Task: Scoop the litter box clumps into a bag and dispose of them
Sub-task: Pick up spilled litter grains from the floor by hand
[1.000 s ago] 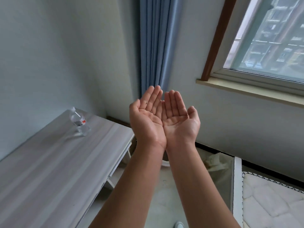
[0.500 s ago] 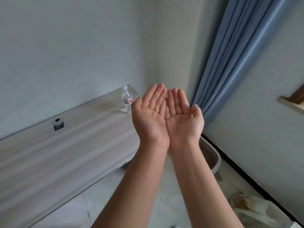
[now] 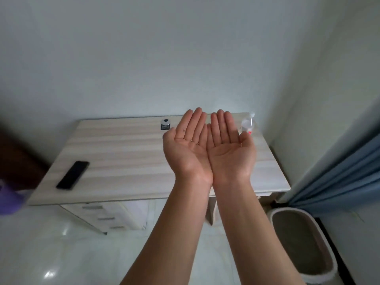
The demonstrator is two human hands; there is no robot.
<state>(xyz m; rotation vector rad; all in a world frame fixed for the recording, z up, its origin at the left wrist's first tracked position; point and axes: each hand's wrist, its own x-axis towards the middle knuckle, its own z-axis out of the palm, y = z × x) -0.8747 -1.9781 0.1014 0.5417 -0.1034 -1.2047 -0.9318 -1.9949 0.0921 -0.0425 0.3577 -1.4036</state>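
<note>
Palms up, our left hand and right hand spread flat, empty, above desk, litter box at four o'clock

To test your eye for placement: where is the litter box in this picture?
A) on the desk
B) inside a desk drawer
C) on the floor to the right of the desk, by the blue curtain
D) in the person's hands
C: the litter box stands on the floor, right of the desk and beside the blue curtain.
</note>
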